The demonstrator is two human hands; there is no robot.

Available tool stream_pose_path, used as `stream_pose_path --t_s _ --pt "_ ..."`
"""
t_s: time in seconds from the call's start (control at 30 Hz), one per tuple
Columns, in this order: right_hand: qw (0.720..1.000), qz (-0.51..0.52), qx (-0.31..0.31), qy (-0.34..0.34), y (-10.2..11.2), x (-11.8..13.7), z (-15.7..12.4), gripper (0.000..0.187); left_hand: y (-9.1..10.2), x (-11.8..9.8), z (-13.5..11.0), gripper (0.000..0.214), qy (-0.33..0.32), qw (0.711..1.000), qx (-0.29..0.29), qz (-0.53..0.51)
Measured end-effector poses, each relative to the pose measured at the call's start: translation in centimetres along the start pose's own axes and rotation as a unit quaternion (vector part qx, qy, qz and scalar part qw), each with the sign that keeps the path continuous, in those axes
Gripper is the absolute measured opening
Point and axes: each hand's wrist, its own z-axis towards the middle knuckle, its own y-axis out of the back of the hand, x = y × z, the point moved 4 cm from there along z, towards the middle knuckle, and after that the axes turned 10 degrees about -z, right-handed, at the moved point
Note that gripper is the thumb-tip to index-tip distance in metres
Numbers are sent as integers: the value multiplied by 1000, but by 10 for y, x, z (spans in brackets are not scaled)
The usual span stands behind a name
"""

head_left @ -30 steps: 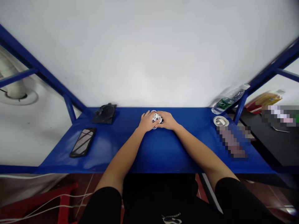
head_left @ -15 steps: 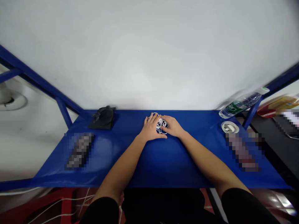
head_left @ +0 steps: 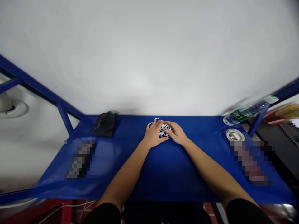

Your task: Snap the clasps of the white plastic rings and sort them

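A small heap of white rings (head_left: 162, 130) lies on the blue tabletop (head_left: 173, 169), near its back edge. My left hand (head_left: 153, 136) rests over the heap's left side with its fingers apart and its thumb stretched to the right. From the right, my right hand (head_left: 178, 134) cups the heap, fingers curved along the back and thumb over the front, apart from each other. Some rings show between the two hands, and one pokes out beyond my left fingertips. The rest of the heap is hidden under the hands.
A crumpled black plastic bag (head_left: 105, 124) sits at the back left, with a pixelated dark object (head_left: 80, 160) before it. On the right are a tilted water bottle (head_left: 247, 111), a coiled white cable (head_left: 235, 135) and a pixelated object (head_left: 249, 161). A white wall (head_left: 144, 62) stands behind.
The view has tilted up a little, so everything sits lower in the picture. Both hands stay around the white rings, with slight finger shifts; the ring beyond my left fingertips shows more.
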Motion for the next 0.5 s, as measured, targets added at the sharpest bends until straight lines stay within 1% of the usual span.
stream_pose_path --t_s 0.07,0.17,0.3,0.4,0.47,0.5 --pt "999 8 -20 -24 1 -2 -1 55 1 -1 2 95 4 1000 -2 4" --pt "998 24 -26 -56 0 -7 -1 52 3 -4 1 96 -3 1000 -9 12" --pt "990 78 -65 -94 4 -12 0 45 9 -10 -7 96 -15 999 -28 26" --pt "982 107 -103 -113 18 -11 -1 43 20 -12 -17 87 -2 997 -64 38" --pt "970 133 -152 -136 34 -7 -6 41 29 -12 -26 77 11 995 -89 47" --pt "966 142 -166 -139 42 -4 -9 40 32 -12 -32 71 15 994 -99 50"
